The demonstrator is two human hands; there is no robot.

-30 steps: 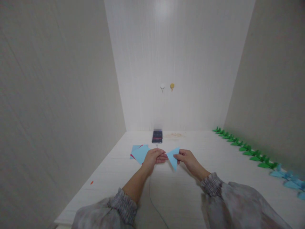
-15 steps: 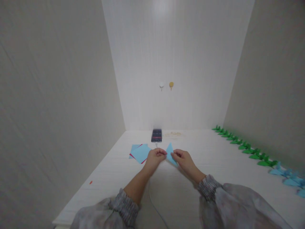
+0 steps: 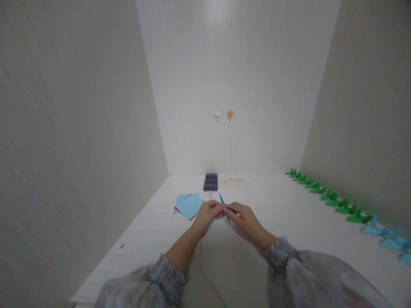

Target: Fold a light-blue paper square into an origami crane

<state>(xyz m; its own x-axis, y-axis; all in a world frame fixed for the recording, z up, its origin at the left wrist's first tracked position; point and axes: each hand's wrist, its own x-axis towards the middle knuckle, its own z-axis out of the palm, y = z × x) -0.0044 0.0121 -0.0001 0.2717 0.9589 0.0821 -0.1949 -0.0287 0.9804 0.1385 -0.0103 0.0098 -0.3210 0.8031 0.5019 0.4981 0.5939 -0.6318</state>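
Pinching folded blue paper (image 3: 221, 199) edge-on, left hand (image 3: 210, 212) and right hand (image 3: 243, 216) hide most of it.

The left hand (image 3: 210, 212) and right hand (image 3: 242, 217) meet above the middle of the table (image 3: 154, 244), with the folded paper (image 3: 221, 198) pinched between them, edge-on to the camera. Just left of the left hand, a stack of sheets (image 3: 188, 206) lies flat on the table. Behind the hands, near the back wall, lies the phone (image 3: 211, 182); its cable (image 3: 202, 261) runs toward the person between the forearms. On the back wall above the phone sit the left hook (image 3: 217, 115) and right hook (image 3: 230, 114), side by side. A row of folded figures (image 3: 324, 197) lines the table along the right wall. A small scrap (image 3: 122, 246) lies well apart near the left wall
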